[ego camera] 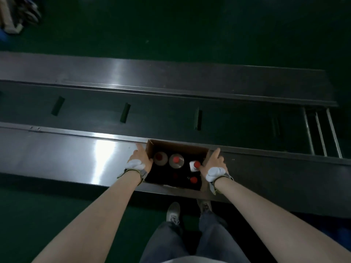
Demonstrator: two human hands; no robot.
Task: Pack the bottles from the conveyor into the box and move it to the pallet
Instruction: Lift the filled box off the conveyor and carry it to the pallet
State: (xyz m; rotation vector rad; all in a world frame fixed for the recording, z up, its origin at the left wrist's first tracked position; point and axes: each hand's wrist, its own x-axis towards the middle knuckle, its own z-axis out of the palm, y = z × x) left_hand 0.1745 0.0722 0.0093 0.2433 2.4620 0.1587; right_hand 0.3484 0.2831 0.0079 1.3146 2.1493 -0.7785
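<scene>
My left hand (140, 160) lies flat against the left wall of the open brown cardboard box (176, 147), fingers stretched along the side with the index pointing toward the belt. My right hand (213, 164) mirrors it on the right wall. Both are pressed to the cardboard from outside, fingers extended, not curled round anything; I cannot tell whether any fingertips hook under the base. I hold it from two opposite sides so the load stays level, which I judge suits a lift.

The box sits on the shiny grey metal side ledge (66, 154) of the conveyor, its far edge just beside the dark green belt (152, 114), close enough that bottles need only a short reach. The stretch of belt in view carries no bottles.

Inside stand several bottles, seen from above: a round-shouldered bottle with a dull reddish cap (160, 158) at the far left, a round bottle with a bright red cap (176, 160) beside it, a white-shouldered red-capped bottle (195, 165) near my right hand, and another red cap (193, 179) in the dark near row. The near-left part is too dim to read.

Packing looks about finished, I reckon; carrying it to the pallet remains. No pallet is in view. My grey shoes (173, 212) stand on the green floor (171, 25), close to the ledge.
</scene>
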